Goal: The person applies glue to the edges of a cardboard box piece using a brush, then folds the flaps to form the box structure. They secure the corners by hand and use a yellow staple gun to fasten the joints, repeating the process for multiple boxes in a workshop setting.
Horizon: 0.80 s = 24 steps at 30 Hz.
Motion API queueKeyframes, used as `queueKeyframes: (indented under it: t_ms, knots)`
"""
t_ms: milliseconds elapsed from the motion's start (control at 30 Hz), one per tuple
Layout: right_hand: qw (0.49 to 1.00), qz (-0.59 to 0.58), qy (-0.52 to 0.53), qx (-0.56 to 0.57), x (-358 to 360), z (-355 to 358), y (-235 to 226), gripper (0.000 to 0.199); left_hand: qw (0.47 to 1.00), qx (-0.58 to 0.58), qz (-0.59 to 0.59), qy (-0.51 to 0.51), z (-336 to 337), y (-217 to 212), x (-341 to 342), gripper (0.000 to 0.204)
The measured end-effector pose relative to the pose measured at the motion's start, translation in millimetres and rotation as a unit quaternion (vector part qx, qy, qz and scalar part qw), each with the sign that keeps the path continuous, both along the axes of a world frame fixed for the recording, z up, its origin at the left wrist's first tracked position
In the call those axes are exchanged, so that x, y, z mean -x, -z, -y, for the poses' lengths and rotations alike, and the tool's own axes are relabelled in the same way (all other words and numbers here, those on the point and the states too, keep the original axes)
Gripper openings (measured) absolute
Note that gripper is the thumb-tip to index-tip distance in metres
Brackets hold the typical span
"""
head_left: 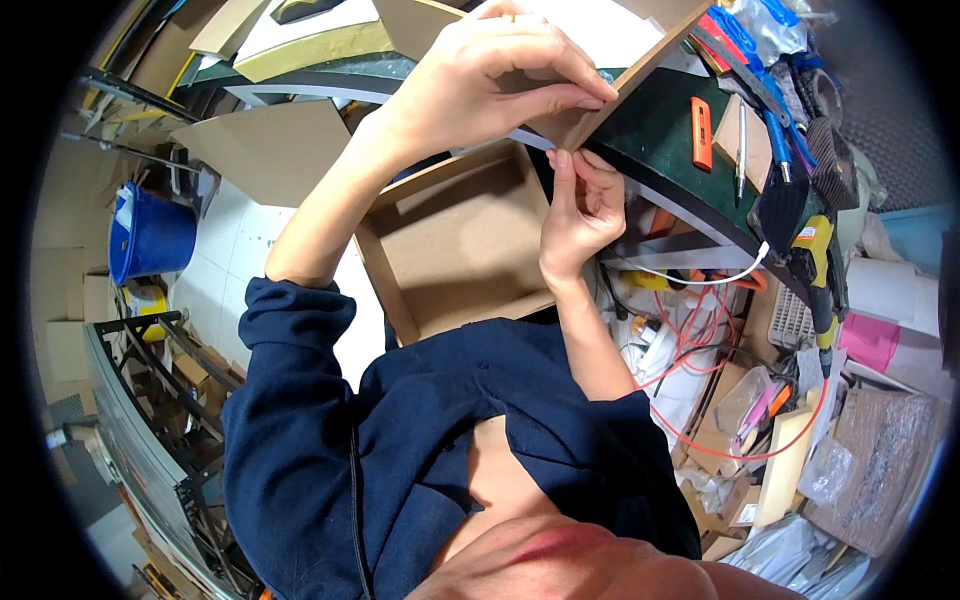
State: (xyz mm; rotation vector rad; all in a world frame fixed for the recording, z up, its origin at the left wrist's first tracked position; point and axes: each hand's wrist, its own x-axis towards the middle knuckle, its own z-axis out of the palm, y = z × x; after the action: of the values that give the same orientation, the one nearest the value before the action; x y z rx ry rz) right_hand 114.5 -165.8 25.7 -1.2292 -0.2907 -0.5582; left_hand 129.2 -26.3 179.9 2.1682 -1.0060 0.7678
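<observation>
A thin brown board (640,80) is tilted up at the edge of the dark green table, its lower corner between my hands. My left hand (500,75) reaches in from the upper left, thumb and forefinger pinched at the board's edge. Just below it, my right hand (583,212) has its thumb and fingers closed on the corner of the same board. Whether anything small sits between the fingertips is hidden. Under my hands, a shallow open brown box (450,245) rests at my lap, its inside bare.
On the green table (650,130) lie an orange utility knife (701,134), a pen (741,165) and several tools. A yellow and black tool (815,250) hangs at its right edge, near red cables. Another brown panel (265,150) and a blue bucket (152,232) are left.
</observation>
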Motion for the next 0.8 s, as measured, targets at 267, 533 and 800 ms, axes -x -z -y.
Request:
queueKeyframes:
  t_ms: [267,533,800]
  knots:
    - [1.0,0.005,-0.016,-0.016,-2.3,-0.6,5.9,0.013,0.995,0.078,-0.053,0.016,1.8,9.9,-2.1,0.015]
    - [0.999,-0.011,-0.049,0.015,2.4,11.6,1.7,0.013,0.995,0.091,-0.037,0.017,5.0,9.9,-0.5,0.014]
    - [0.998,-0.038,-0.045,0.025,-2.3,11.9,-5.6,0.019,0.992,0.111,-0.048,0.036,4.6,12.2,-4.1,0.013]
